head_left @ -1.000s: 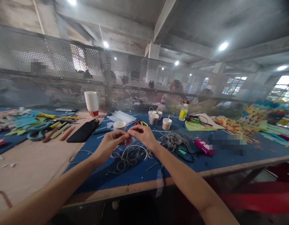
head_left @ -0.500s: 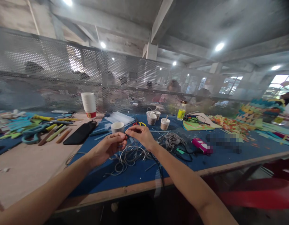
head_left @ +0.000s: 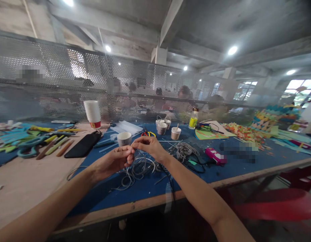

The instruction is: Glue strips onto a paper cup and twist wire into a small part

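Observation:
My left hand (head_left: pixel 117 160) and my right hand (head_left: pixel 149 148) meet fingertip to fingertip above the blue table mat (head_left: pixel 100 195). Both are closed in a pinch; whatever sits between the fingertips is too small to make out. Just below them lies a loose tangle of thin grey cord (head_left: pixel 142 168), one strand passing close under my left fingers. A bundled hank of the same cord (head_left: pixel 184 151) rests right of my right hand. Behind my left hand stands a white paper cup (head_left: pixel 124 138), partly hidden. Red-and-yellow-handled pliers (head_left: pixel 150 133) lie beyond my right hand.
Left are a stack of paper cups (head_left: pixel 92 112), a black phone (head_left: pixel 82 145) and blue-handled scissors (head_left: pixel 29 148). Small cups (head_left: pixel 162 127), a yellow-labelled bottle (head_left: pixel 193 120) and a magenta device (head_left: pixel 215 156) stand or lie right. A perforated metal screen (head_left: pixel 135 84) closes the back.
The view has shifted slightly, so things sit a little further left. My hands stay pinched together, with the left fingers turned slightly.

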Available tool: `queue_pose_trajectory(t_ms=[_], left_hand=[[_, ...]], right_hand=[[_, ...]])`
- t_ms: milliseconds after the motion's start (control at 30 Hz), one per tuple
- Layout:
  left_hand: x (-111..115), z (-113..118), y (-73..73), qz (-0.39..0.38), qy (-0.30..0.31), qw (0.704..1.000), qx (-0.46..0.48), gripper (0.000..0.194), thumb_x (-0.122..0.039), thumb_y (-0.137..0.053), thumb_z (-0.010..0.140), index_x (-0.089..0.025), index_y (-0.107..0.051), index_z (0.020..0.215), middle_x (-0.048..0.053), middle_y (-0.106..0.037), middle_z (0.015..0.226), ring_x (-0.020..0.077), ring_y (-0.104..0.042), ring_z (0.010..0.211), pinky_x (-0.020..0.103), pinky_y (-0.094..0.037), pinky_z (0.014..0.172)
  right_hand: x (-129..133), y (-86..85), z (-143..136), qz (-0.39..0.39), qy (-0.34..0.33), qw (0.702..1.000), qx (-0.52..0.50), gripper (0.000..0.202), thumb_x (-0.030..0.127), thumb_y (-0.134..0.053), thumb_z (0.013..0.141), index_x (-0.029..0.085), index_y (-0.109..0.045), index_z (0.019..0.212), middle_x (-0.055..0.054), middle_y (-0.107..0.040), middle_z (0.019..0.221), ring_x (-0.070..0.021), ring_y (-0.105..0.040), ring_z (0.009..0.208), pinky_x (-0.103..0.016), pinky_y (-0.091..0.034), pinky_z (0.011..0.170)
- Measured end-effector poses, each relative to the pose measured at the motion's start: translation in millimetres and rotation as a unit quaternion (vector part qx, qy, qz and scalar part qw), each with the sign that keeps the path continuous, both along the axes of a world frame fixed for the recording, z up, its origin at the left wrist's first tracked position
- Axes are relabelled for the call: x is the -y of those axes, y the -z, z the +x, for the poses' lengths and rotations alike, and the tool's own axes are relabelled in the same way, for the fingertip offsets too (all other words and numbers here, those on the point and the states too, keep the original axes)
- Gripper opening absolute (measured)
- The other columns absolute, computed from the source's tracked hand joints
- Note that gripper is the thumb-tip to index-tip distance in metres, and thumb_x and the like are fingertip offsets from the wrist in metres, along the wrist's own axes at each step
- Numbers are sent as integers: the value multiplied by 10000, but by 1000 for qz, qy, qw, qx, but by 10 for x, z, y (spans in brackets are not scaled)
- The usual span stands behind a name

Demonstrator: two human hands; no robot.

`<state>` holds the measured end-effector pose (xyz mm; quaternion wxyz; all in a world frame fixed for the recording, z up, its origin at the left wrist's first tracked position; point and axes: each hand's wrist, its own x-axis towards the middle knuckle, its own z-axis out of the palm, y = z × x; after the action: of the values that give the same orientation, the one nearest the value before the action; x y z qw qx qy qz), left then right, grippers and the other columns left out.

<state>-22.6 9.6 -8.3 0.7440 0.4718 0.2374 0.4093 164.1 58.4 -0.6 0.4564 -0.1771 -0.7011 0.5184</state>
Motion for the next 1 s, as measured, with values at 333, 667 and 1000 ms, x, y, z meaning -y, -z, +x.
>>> queue_pose_trajectory(t_ms=[333, 667, 1000], left_hand=[[22, 25, -13, -7, -14, 1000, 8, 181, -277, -578, 915, -145, -689, 970, 70, -657, 939, 136, -605, 762, 221, -505, 669], [34, 70, -47, -36, -59, 997, 15, 79, -179, -671, 844, -127, -698, 896, 21, -615, 736, 74, -560, 598, 161, -499, 567], [-64, 31, 30, 28, -197, 979, -34, 129, -199, -783, 735, -141, -703, 817, -9, -633, 699, 32, -539, 535, 102, -452, 524]], right_hand=[[-21, -2, 16, -5, 22, 1000, 11, 260, 402, -735, 749, 181, -709, 883, -3, -679, 795, -121, -620, 743, -281, -498, 771], [9, -21, 9, 19, 40, 999, 25, 269, 412, -737, 748, 177, -722, 878, -10, -686, 787, -127, -621, 745, -268, -487, 761], [1, 28, -15, 83, 126, 986, 70, 255, 398, -671, 812, 164, -717, 901, -22, -679, 804, -130, -575, 711, -251, -451, 679]])
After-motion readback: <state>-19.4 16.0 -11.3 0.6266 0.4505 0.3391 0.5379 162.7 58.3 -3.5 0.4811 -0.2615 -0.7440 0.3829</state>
